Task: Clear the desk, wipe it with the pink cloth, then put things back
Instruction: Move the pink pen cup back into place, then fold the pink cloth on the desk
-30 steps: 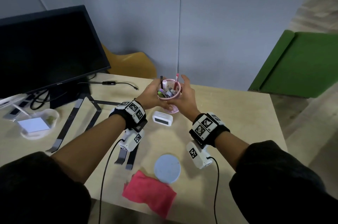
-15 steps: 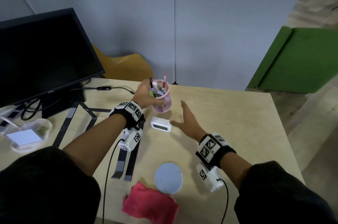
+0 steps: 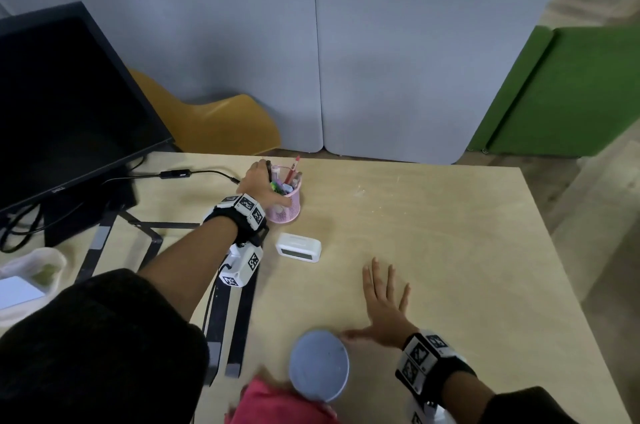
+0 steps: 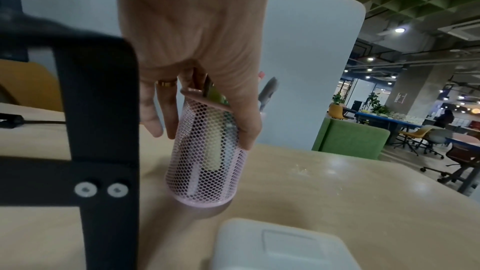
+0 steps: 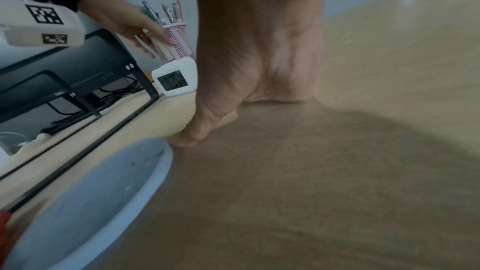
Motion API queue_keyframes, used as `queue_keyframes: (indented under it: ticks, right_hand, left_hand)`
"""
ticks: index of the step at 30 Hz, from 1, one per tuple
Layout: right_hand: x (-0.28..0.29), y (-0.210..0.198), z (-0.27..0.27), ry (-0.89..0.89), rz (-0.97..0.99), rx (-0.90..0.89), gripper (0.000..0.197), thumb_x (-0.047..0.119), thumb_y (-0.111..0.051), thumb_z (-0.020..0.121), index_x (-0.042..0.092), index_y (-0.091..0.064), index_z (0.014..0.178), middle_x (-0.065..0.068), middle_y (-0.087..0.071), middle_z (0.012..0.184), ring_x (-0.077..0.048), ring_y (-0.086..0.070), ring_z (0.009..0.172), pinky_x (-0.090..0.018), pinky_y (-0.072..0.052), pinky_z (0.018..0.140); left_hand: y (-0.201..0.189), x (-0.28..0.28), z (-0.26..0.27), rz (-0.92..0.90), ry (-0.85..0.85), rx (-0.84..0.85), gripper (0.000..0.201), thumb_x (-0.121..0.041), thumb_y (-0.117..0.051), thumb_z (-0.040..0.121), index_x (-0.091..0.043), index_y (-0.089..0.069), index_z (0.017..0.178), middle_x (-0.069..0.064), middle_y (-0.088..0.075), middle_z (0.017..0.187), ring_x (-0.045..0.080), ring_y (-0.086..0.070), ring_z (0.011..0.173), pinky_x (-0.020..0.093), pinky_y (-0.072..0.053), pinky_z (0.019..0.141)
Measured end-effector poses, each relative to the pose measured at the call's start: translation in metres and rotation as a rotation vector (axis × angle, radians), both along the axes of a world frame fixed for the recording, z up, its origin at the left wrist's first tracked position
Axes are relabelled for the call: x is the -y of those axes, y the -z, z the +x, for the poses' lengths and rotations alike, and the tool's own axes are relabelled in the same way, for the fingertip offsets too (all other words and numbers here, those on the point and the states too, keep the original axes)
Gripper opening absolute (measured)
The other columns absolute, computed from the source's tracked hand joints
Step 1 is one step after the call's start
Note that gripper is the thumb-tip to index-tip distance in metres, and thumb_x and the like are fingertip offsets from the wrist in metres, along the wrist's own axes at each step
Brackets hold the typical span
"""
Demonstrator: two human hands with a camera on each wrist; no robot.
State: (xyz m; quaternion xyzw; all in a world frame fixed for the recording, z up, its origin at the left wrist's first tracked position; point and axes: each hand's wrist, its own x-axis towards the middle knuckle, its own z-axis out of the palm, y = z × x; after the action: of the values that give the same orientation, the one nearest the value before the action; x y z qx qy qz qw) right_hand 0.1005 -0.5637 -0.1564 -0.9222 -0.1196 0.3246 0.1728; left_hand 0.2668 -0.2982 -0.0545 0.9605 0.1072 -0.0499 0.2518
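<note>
One pink cloth is lying crumpled at the near edge of the desk, partly under a round pale-blue coaster. The right hand is lying flat on the wood with its fingers spread, the thumb tip touching the coaster's rim. Farther back, the left hand is gripping a pink mesh pen cup full of pens, thumb on one side and fingers curled round the other; the cup is tilting on the desk. A small white digital clock is sitting just in front of the cup. A black monitor is standing at far left.
</note>
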Motion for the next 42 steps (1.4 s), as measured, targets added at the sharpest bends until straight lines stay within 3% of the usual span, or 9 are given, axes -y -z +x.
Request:
queue_keyframes:
  ticks: [9,16,19,21,26,29,32,37,42]
  right_hand:
    - [-0.002,-0.002,0.001,0.007,-0.046,0.004,0.15,0.092,-0.024,0.023,0.015,0.029,0.141,0.001,0.052,0.134,-0.031,0.051,0.117,-0.067,0.015,0.104]
    - [-0.001,-0.005,0.0,-0.007,-0.05,0.034,0.16,0.101,-0.009,0.013,0.015,0.025,0.143,0.002,0.045,0.14,-0.03,0.041,0.128,-0.066,0.013,0.105]
    - [-0.007,-0.014,-0.006,0.032,-0.065,0.048,0.15,0.096,-0.038,0.035,0.014,0.018,0.146,-0.001,0.036,0.148,-0.033,0.031,0.137,-0.063,0.008,0.111]
    - [-0.014,-0.02,-0.015,0.067,-0.069,0.055,0.128,0.071,-0.063,0.063,0.013,0.013,0.148,-0.003,0.027,0.154,-0.034,0.023,0.141,-0.058,0.006,0.113]
    - [-0.044,-0.04,-0.044,0.019,0.017,0.213,0.077,0.026,-0.057,0.088,0.011,-0.011,0.148,-0.003,-0.001,0.158,-0.026,-0.001,0.146,-0.052,-0.007,0.116]
    - [-0.065,-0.047,-0.074,-0.017,0.137,0.303,0.057,0.028,-0.054,0.089,0.011,-0.034,0.139,-0.007,-0.028,0.147,-0.026,-0.027,0.134,-0.041,-0.027,0.107]
    - [-0.081,-0.051,-0.11,-0.034,0.186,0.287,0.052,0.042,-0.057,0.086,0.012,-0.046,0.126,-0.01,-0.038,0.127,-0.029,-0.037,0.116,-0.042,-0.037,0.094]
    - [-0.083,-0.043,-0.161,-0.018,0.113,0.185,0.067,0.052,-0.072,0.068,0.011,-0.042,0.113,-0.008,-0.038,0.119,-0.026,-0.037,0.109,-0.042,-0.039,0.083]
    - [-0.085,-0.036,-0.187,0.044,-0.015,0.217,0.078,0.047,-0.078,0.062,0.012,-0.039,0.119,-0.008,-0.039,0.122,-0.029,-0.039,0.114,-0.044,-0.04,0.086]
  left_hand:
    - [0.015,-0.002,0.004,-0.043,0.015,-0.046,0.09,-0.023,-0.092,0.043,-0.004,-0.044,0.116,0.013,-0.054,0.119,0.032,-0.057,0.108,0.043,-0.051,0.089]
    - [-0.01,0.007,-0.023,0.227,0.006,-0.133,0.103,-0.033,-0.089,0.053,-0.001,-0.031,0.132,0.014,-0.042,0.132,0.031,-0.048,0.122,0.044,-0.046,0.098]
    - [-0.015,0.01,-0.052,0.288,0.064,0.069,0.093,-0.033,-0.083,0.059,-0.001,-0.034,0.132,0.014,-0.044,0.132,0.03,-0.046,0.122,0.04,-0.041,0.101]
    - [-0.016,0.015,-0.081,0.248,0.154,0.189,0.082,-0.024,-0.076,0.065,-0.002,-0.037,0.133,0.014,-0.045,0.132,0.031,-0.045,0.123,0.04,-0.038,0.105]
    - [-0.011,0.038,-0.172,0.088,0.397,0.19,0.049,-0.006,-0.061,0.076,-0.002,-0.049,0.124,0.014,-0.05,0.125,0.033,-0.051,0.113,0.039,-0.042,0.094]
    - [0.006,0.041,-0.234,-0.006,0.482,0.077,0.038,-0.004,-0.053,0.086,-0.002,-0.051,0.124,0.014,-0.05,0.125,0.029,-0.051,0.113,0.04,-0.042,0.092]
    - [0.036,0.028,-0.286,0.007,0.477,-0.061,0.04,-0.016,-0.055,0.088,-0.007,-0.048,0.127,0.009,-0.046,0.127,0.027,-0.049,0.117,0.042,-0.043,0.094]
    - [0.071,-0.003,-0.332,-0.014,0.377,-0.19,0.061,-0.033,-0.066,0.085,-0.009,-0.039,0.134,0.006,-0.039,0.135,0.026,-0.044,0.121,0.041,-0.042,0.098]
    - [0.08,-0.012,-0.345,-0.023,0.397,-0.277,0.066,-0.034,-0.064,0.085,-0.015,-0.034,0.141,0.006,-0.037,0.139,0.027,-0.043,0.125,0.046,-0.041,0.1]
